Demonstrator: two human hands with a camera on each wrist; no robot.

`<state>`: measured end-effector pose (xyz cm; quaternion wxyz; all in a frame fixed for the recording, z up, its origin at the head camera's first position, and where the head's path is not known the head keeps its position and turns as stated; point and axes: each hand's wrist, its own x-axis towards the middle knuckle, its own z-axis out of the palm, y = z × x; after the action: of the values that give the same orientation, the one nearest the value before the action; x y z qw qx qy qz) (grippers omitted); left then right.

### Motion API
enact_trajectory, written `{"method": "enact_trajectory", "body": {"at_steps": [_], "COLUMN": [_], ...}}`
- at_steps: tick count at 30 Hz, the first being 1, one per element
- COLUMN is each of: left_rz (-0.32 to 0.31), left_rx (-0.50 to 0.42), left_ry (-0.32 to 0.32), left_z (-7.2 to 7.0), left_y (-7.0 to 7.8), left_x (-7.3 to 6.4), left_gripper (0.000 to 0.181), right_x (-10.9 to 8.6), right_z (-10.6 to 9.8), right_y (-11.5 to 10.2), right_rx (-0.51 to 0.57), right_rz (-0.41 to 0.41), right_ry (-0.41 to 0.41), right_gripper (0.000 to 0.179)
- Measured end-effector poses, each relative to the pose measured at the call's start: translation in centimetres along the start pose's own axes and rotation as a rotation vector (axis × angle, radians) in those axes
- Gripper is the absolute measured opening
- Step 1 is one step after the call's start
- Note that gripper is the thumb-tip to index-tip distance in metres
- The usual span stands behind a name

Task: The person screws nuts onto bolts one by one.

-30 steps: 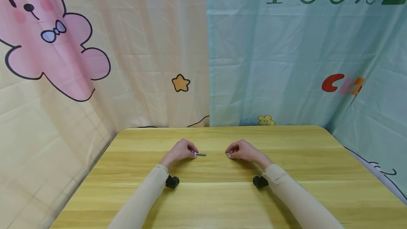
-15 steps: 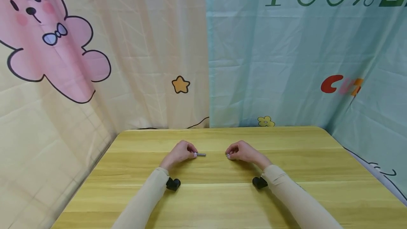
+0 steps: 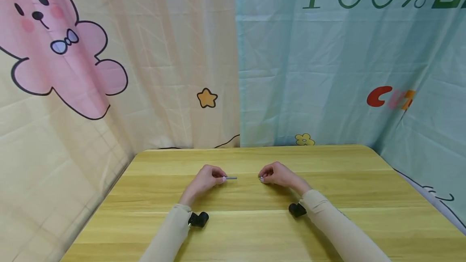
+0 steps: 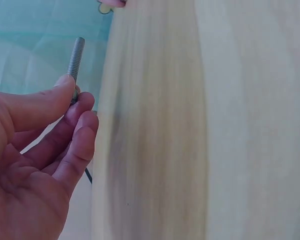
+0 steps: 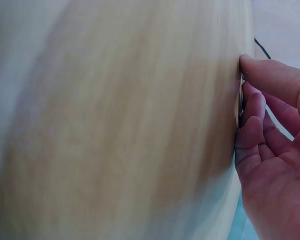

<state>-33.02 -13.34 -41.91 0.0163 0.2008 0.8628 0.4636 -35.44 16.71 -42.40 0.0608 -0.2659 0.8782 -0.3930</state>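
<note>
In the head view my left hand [image 3: 208, 179] pinches a bolt [image 3: 231, 178] by its head end, the shank pointing right. The left wrist view shows the bolt's grey threaded shank [image 4: 76, 56] standing out past the thumb, its head mostly hidden by the fingertips. Across a short gap, my right hand [image 3: 278, 174] pinches a small silvery metal piece [image 3: 261, 178] between thumb and fingertips, facing the bolt's free end. Most of that piece is covered by the fingers, so I cannot tell its kind. Both hands are low over the table's middle.
The wood-grain table [image 3: 240, 233] spreads beneath both arms. Patterned curtains [image 3: 291, 51] hang behind its far edge and along the sides. Each wrist carries a black camera mount, the left one [image 3: 199, 219] and the right one [image 3: 297, 210].
My left wrist and forearm have turned slightly, and the bolt now lies more level in the head view. My right hand holds nearly still. The head view has tilted up a little.
</note>
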Motion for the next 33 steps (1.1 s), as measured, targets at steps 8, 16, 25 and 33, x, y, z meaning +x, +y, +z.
{"method": "enact_trajectory", "body": {"at_steps": [8, 16, 25, 33], "left_rz": [0.008, 0.023, 0.001, -0.004], "left_rx": [0.011, 0.01, -0.008, -0.025], "left_ry": [0.041, 0.078, 0.111, 0.142], "left_z": [0.3, 0.3, 0.2, 0.0], "left_y": [1.0, 1.8, 2.5, 2.9], "left_x": [-0.8, -0.7, -0.6, -0.3], "left_gripper": [0.005, 0.006, 0.007, 0.006], "right_x": [0.1, 0.1, -0.2, -0.9], "right_z": [0.0, 0.0, 0.0, 0.3], "right_y": [0.2, 0.1, -0.1, -1.0], "right_rx": [-0.01, -0.017, 0.001, 0.086], "right_rz": [-0.002, 0.022, 0.01, 0.036], "right_ry": [0.005, 0.012, 0.019, 0.05], "right_gripper": [0.009, 0.008, 0.01, 0.015]}}
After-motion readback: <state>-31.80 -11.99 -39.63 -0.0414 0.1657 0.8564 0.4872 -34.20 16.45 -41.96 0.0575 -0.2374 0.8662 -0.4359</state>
